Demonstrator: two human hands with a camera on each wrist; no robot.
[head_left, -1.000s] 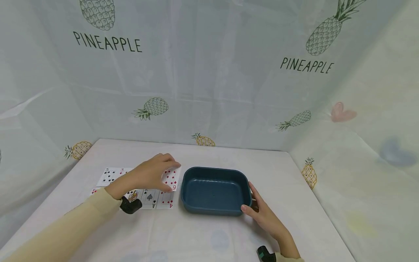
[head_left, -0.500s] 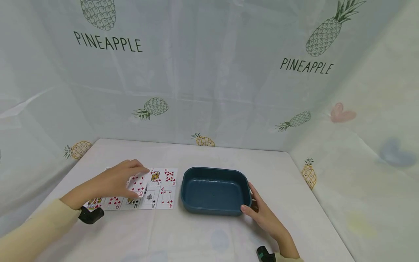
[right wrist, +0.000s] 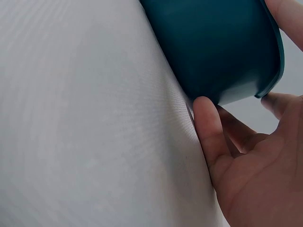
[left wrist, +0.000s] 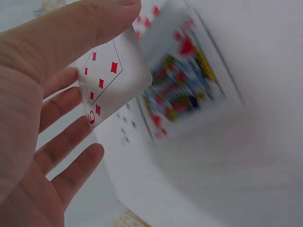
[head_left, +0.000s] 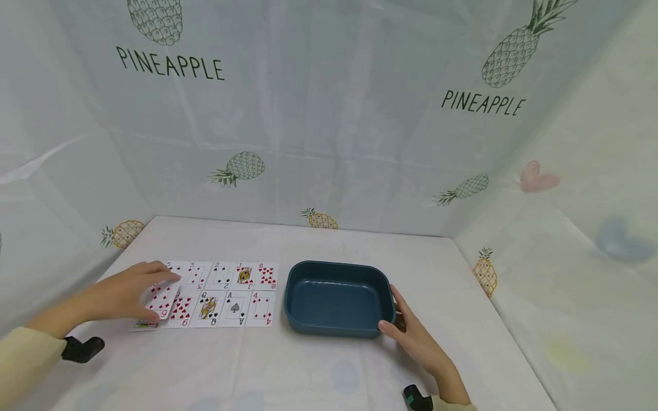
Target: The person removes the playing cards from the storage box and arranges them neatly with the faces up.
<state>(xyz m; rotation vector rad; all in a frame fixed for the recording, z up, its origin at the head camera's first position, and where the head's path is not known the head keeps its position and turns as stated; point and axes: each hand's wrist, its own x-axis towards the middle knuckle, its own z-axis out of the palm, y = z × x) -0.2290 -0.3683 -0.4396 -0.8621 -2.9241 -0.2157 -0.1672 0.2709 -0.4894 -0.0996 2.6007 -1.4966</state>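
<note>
My left hand (head_left: pixel 125 294) pinches a red diamond playing card (head_left: pixel 161 299) between thumb and fingers. It holds the card tilted above the left end of two rows of face-up playing cards (head_left: pixel 208 308). In the left wrist view, the thumb presses on the card's face (left wrist: pixel 113 85), and a blurred king of hearts (left wrist: pixel 175 90) lies below it. At the table's centre stands a deep, dark teal tray (head_left: pixel 339 331). My right hand (head_left: pixel 418 342) grips its near right corner, thumb at the rim and fingers along the side wall.
The cards lie on a white cloth-covered table (head_left: pixel 319 377), left of the tray. Pale sheeting (head_left: pixel 349 125) printed with pineapples hangs behind the table and along both sides. Black wrist cameras (head_left: pixel 82 349) sit on both wrists.
My left hand has carried the diamond card leftward along the rows from their right end to their left end. The ten and jack are uncovered now. Right hand and tray have stayed put.
</note>
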